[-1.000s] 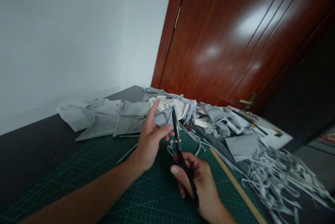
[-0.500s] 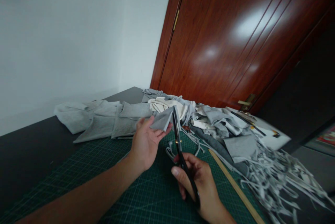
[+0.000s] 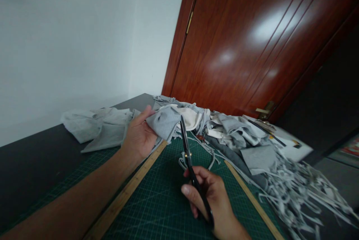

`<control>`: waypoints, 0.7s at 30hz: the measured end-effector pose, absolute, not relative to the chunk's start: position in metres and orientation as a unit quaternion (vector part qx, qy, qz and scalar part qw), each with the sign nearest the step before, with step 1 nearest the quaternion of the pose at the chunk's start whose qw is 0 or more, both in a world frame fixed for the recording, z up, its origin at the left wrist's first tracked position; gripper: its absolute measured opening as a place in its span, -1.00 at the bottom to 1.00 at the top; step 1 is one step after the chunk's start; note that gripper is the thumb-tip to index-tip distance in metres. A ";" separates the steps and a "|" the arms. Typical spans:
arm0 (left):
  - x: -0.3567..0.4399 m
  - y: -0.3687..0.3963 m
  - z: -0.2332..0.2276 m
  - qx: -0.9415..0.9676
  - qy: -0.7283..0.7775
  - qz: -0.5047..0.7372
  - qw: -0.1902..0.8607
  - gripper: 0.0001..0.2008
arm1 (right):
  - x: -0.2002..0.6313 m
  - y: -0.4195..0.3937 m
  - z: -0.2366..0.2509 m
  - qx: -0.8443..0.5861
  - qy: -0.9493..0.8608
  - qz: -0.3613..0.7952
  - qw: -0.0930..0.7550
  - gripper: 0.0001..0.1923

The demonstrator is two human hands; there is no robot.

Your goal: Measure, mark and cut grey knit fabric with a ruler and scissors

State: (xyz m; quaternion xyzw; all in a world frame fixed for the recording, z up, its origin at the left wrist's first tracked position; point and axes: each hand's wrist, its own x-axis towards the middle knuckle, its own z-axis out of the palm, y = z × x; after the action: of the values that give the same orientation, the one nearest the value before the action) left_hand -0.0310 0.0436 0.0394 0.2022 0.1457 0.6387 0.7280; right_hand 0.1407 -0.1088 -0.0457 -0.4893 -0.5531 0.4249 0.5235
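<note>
Left hand [image 3: 138, 135] now farther left, clamped on grey cloth [image 3: 164, 122]; right hand [image 3: 209, 195] closed around scissors [image 3: 190, 165].

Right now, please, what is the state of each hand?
Left hand: closed on a grey fabric piece.
Right hand: closed on black-handled scissors.

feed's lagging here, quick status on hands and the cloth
Left hand pinching grey cloth piece. Right hand gripping black scissors, blades pointing up beside it. Cut strips heaped right of cutting mat.
</note>
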 end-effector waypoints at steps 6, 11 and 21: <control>-0.025 0.035 0.037 0.223 0.180 0.652 0.702 -0.70 | 0.140 -0.108 -0.047 -0.491 -0.548 0.433 0.521 -0.44; -0.027 0.037 0.036 0.256 0.184 0.628 0.711 -0.59 | 0.142 -0.107 -0.046 -0.499 -0.548 0.417 0.527 -0.46; -0.039 0.046 0.036 0.348 0.255 0.587 0.685 -0.89 | 0.143 -0.105 -0.052 -0.491 -0.544 0.443 0.517 -0.45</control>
State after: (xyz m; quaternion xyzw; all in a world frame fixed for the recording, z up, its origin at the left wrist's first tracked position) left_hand -0.0386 0.0455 0.0357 0.3476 0.2546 0.5870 0.6854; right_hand 0.1434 -0.1053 -0.0523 -0.4908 -0.5439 0.4432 0.5167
